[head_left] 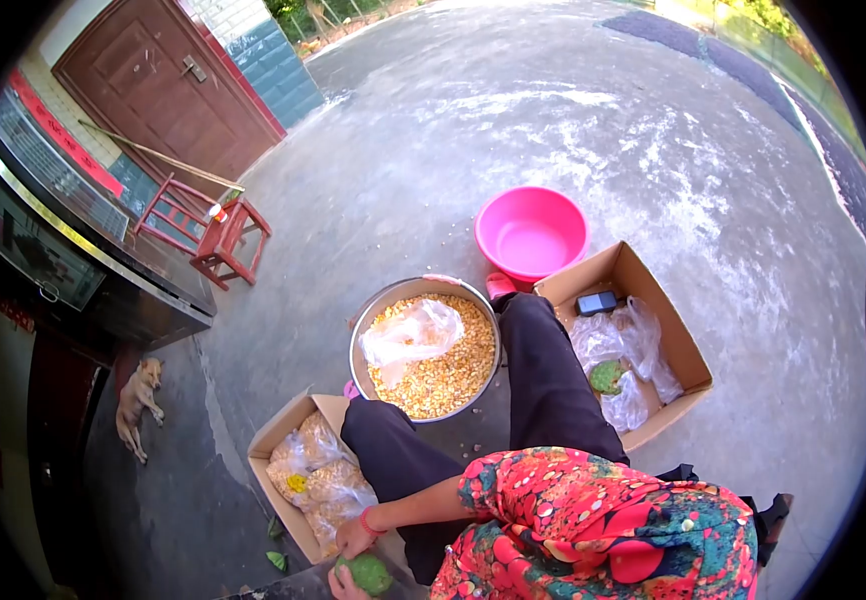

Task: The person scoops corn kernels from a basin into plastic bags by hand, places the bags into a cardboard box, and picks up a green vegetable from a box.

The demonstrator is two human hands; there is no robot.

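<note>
At the bottom edge of the view, my left hand [348, 583] grips a round, green, bumpy thing [366, 574] whose kind I cannot make out. Just above it is my right hand [355, 535], with a red bracelet at the wrist. Its fingers are curled by the corner of a cardboard box, and whatever they pinch is too small to tell. In that left cardboard box [269, 440] lie plastic bags of yellowish kernels [328, 480] and a yellow flower-like thing [296, 483]. Between my legs stands a metal basin of corn kernels [463, 365], a clear plastic bag [415, 335] on top.
A pink basin [531, 235] stands beyond my foot. The right cardboard box [683, 335] holds plastic bags, a dark device [596, 303] and a similar green thing [608, 377]. A dog [138, 410] lies left, near a red chair [218, 235]. Green leaves [276, 560] lie on the concrete.
</note>
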